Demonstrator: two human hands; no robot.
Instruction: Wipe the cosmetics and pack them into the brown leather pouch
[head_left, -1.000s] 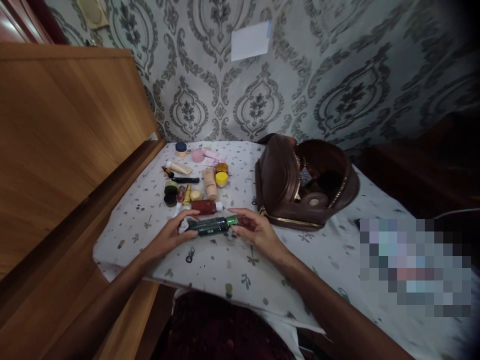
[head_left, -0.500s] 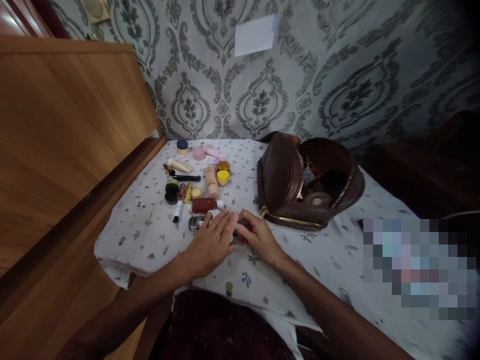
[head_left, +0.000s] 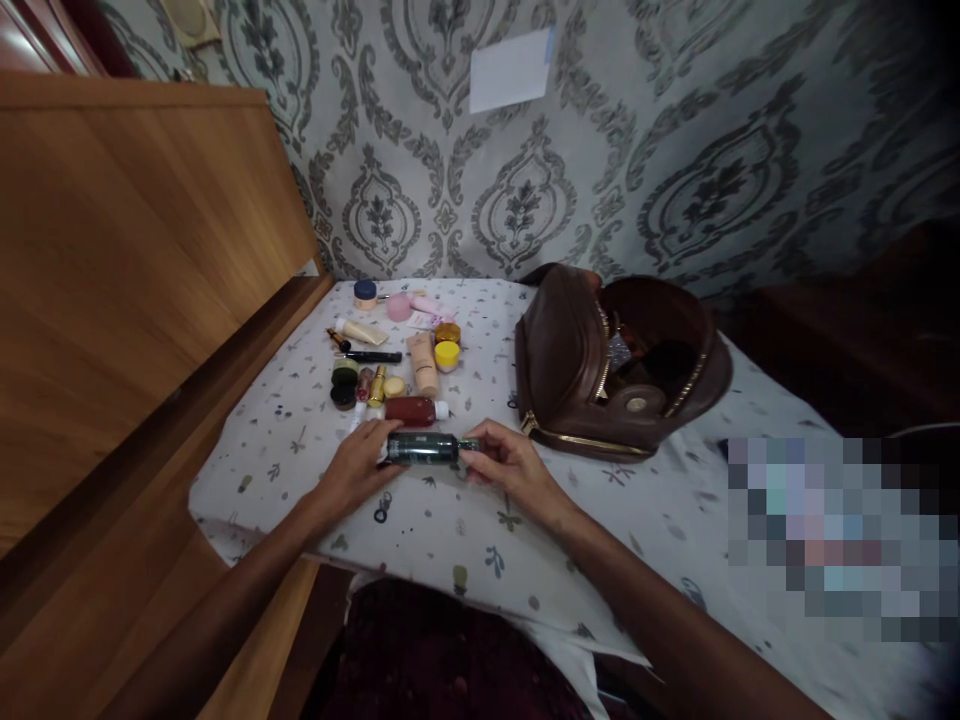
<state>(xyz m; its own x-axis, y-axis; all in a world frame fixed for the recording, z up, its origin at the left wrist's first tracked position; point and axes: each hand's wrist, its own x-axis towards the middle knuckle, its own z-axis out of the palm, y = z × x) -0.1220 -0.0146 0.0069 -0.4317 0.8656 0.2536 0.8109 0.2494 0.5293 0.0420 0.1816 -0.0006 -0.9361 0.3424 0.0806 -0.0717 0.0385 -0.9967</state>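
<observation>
A dark green bottle (head_left: 422,449) lies sideways between my two hands at the near part of the table. My left hand (head_left: 352,470) grips its left end, with fingers above and thumb below. A small whitish bit shows by those fingers; I cannot make out what it is. At the other end, my right hand (head_left: 510,462) pinches the narrow neck or cap. Just behind the bottle lies a red-brown bottle (head_left: 410,411) with a white cap. A white tube beside it is partly hidden by my left hand.
Several cosmetics stand behind, among them a beige tube (head_left: 423,363), a yellow-lidded jar (head_left: 447,355), a dark blue-lidded jar (head_left: 365,293) and a black pen-like stick (head_left: 373,356). An open brown bag (head_left: 559,360) stands on the right. A wooden panel (head_left: 150,200) rises at left.
My left hand has moved left from over the bottle to its left end, uncovering its dark green body. My right hand stays at the neck end, nearly unmoved.
</observation>
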